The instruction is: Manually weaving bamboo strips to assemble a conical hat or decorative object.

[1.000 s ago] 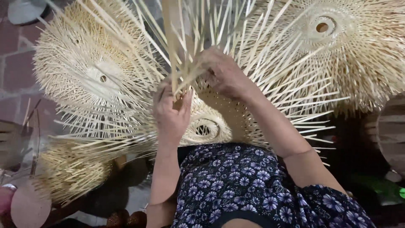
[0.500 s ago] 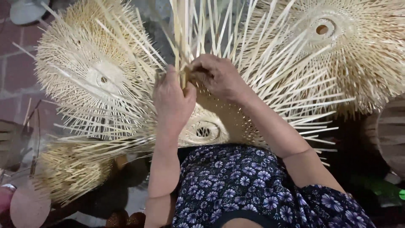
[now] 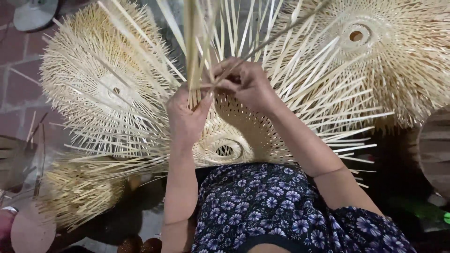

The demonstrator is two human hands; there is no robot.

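Head view: both hands (image 3: 220, 100) on bamboo strips (image 3: 194, 51).

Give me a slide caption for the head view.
Both hands, left and right, weave bamboo strips into a half-made basket.

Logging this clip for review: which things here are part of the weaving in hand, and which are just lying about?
In hand:
- left hand gripping upright bamboo strips
- right hand pinching a strip
- half-woven bamboo piece on the lap

Lying about:
- woven piece at left
- woven piece at upper right
- loose strip bundle on the brick floor
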